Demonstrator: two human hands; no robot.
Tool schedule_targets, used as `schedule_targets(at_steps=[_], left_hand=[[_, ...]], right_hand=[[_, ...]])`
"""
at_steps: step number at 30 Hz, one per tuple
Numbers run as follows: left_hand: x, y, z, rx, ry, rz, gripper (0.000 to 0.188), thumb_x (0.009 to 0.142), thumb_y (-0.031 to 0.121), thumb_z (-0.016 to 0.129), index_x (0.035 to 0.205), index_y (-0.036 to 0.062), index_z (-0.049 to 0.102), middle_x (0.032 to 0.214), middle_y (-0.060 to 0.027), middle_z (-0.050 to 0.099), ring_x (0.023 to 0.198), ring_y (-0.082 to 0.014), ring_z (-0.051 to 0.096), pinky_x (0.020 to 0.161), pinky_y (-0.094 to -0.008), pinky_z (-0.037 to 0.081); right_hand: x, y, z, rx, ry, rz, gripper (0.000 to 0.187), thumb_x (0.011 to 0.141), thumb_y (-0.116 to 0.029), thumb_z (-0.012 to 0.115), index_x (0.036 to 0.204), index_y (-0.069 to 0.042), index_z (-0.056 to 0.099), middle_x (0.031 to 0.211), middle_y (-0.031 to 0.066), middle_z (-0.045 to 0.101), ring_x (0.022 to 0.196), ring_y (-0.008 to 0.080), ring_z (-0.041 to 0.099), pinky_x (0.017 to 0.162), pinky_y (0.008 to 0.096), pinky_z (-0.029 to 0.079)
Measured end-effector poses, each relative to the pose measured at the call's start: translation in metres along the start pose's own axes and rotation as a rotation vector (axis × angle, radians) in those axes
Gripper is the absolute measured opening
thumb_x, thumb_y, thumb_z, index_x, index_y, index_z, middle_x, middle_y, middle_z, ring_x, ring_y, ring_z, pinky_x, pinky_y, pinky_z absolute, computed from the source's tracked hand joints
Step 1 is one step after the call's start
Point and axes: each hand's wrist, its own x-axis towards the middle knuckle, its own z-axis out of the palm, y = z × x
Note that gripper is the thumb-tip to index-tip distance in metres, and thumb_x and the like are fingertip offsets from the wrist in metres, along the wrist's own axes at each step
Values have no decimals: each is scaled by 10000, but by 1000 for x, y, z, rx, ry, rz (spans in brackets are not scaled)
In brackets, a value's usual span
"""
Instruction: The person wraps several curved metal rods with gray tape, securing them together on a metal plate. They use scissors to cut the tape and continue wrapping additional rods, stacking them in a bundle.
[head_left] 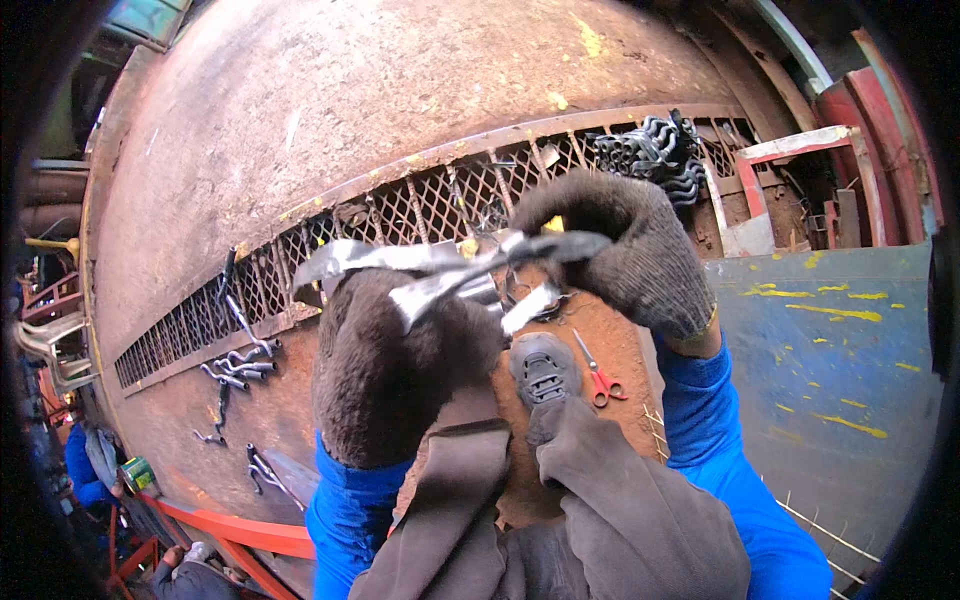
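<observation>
Both my hands wear thick, dark woolly gloves, with blue sleeves behind them. My left hand [400, 365] is closed on a shiny silver strip [440, 292], whose material I cannot make out. One end of the strip runs up to my right hand [630, 250], where curled fingers pinch it, blurred by motion. Another silver length [375, 258] lies across the top of my left glove. Below the hands, a pale silvery scrap [530, 308] shows near my shoe [545, 368]. Red-handled scissors [598, 375] rest on the reddish ground to the right of that shoe.
A rusty grating [420, 208] crosses the ground ahead. Bent dark tubes [650, 150] are piled at its far right; more bent metal tubes [240, 368] lie at left. A grey metal sheet [830, 350] stands right, an orange-red bar [240, 530] lower left. Two people are partly visible far left.
</observation>
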Motion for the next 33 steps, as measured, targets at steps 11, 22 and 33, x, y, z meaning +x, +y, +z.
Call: schedule_targets(at_steps=[11, 22, 33], left_hand=[[8, -15, -8, 196, 39, 208, 251, 958, 249, 614, 999, 4, 649, 808, -90, 667, 801, -179, 666, 624, -273, 511], [8, -45, -28, -307, 144, 252, 222, 925, 253, 562, 1004, 47, 535, 970, -107, 631, 900, -242, 648, 695, -354, 492], [33, 1, -41, 586, 264, 506, 379, 947, 180, 663, 1269, 1, 574, 1189, -135, 651, 1111, -240, 616, 987, -362, 479]], right_hand=[[5, 41, -3, -71, 95, -5, 189, 867, -84, 721, 1043, -22, 701, 914, 34, 714, 817, 80, 635, 755, 257, 540], [-8, 52, -14, 599, -240, 65, 365, 811, -280, 813, 997, -16, 643, 939, 46, 653, 845, 115, 628, 729, 270, 540], [-43, 32, -4, 404, 145, 40, 231, 857, -161, 774, 982, 13, 686, 971, 101, 706, 831, 146, 666, 750, 303, 559]])
